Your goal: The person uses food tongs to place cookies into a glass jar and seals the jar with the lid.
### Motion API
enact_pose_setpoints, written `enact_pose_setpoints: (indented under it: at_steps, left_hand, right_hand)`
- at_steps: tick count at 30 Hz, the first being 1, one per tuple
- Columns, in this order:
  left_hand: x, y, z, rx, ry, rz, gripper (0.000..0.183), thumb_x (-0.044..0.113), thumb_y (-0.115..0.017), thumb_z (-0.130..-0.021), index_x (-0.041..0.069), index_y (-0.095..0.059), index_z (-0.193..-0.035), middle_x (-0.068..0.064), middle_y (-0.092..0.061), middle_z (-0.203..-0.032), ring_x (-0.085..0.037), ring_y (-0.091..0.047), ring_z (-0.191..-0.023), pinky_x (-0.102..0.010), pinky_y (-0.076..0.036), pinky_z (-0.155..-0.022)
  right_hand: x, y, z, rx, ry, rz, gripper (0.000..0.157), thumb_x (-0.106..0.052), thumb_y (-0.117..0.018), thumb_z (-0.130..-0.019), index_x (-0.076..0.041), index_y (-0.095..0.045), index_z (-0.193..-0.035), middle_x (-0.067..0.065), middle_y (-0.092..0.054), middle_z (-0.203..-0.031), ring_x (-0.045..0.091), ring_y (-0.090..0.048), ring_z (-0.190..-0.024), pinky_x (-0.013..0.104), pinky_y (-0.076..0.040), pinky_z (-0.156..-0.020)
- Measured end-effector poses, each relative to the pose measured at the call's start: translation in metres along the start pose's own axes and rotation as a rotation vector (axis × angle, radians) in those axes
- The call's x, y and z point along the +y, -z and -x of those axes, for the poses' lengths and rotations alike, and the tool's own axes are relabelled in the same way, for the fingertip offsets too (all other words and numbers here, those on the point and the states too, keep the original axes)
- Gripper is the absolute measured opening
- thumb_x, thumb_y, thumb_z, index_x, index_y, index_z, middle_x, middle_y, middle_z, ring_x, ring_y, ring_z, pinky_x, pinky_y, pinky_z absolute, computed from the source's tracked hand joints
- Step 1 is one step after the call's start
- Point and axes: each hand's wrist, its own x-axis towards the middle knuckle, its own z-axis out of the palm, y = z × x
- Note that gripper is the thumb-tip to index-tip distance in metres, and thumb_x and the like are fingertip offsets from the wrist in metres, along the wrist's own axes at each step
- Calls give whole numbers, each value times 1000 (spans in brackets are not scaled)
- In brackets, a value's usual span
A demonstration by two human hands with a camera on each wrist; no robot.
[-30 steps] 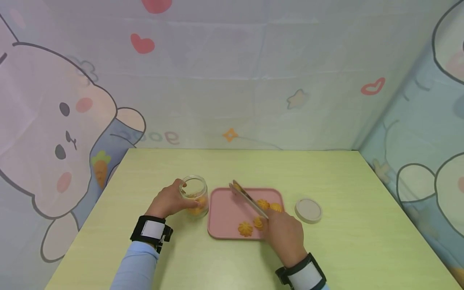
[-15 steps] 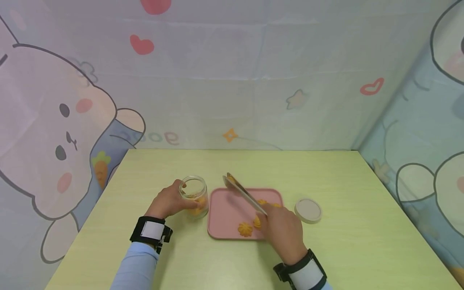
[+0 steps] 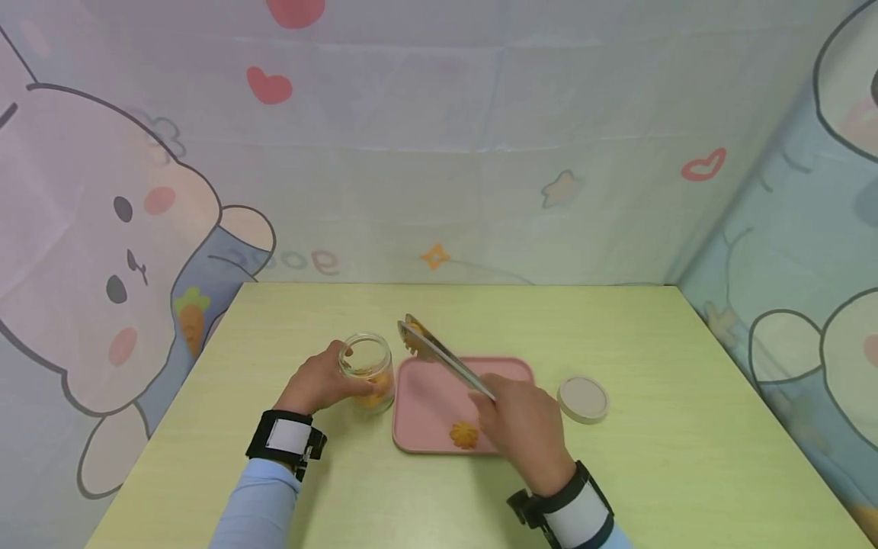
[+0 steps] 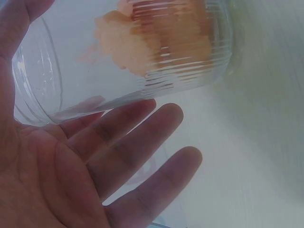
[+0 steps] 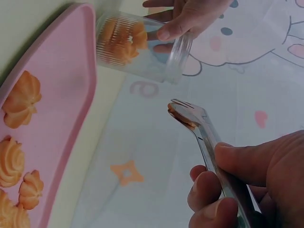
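My left hand (image 3: pixel 329 379) grips an open glass jar (image 3: pixel 386 385) standing at the pink tray's left edge. Several orange-yellow cookies (image 5: pixel 124 42) lie in the bottom of the jar. In the left wrist view, thumb and fingers go round the jar's side, with some fingers spread below it. My right hand (image 3: pixel 528 427) holds metal tongs (image 3: pixel 453 364) by their arms. Between the tong tips is one cookie (image 3: pixel 414 338), raised just right of the jar's mouth. On the pink tray (image 3: pixel 428 412) lie more swirl-shaped cookies (image 5: pixel 23 99); my right hand hides most of them in the head view.
A round whitish lid (image 3: pixel 584 399) lies on the pale table (image 3: pixel 658 366) to the right of the tray. A printed cloth backdrop (image 3: pixel 439 152) rises behind the table's far edge.
My right hand has moved the tongs and cookie left and upward, from over the tray to near the jar's mouth. My left hand and the jar have stayed still.
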Motion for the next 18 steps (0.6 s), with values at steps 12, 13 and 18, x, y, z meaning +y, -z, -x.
enact_pose_setpoints:
  at_steps: [12,13,18]
  left_hand:
    - [-1,0,0,-7,13,-1,81,47,-80,-66,2,-48,-124,-21,-66,-110,-30,-60,-92,-47,-50,-77]
    - [-1,0,0,-9,15,0,81,48,-80,-66,2,-48,-124,-20,-66,-109,-30,-60,-92,-47,-50,-76]
    - [-2,0,0,-17,21,7,84,49,-79,-66,2,-47,-128,-18,-66,-108,-28,-59,-90,-46,-50,-76]
  right_hand:
    - [-25,6,-18,20,82,28,24,-28,-71,-83,-23,-76,-106,-7,-55,-50,7,-40,-41,24,-30,-33]
    - [-27,6,-19,25,92,29,24,-28,-71,-83,-24,-76,-106,-7,-56,-51,7,-42,-42,24,-31,-34]
    - [-36,2,-24,9,109,40,21,-30,-70,-84,-22,-77,-103,-5,-62,-56,8,-43,-43,24,-32,-34]
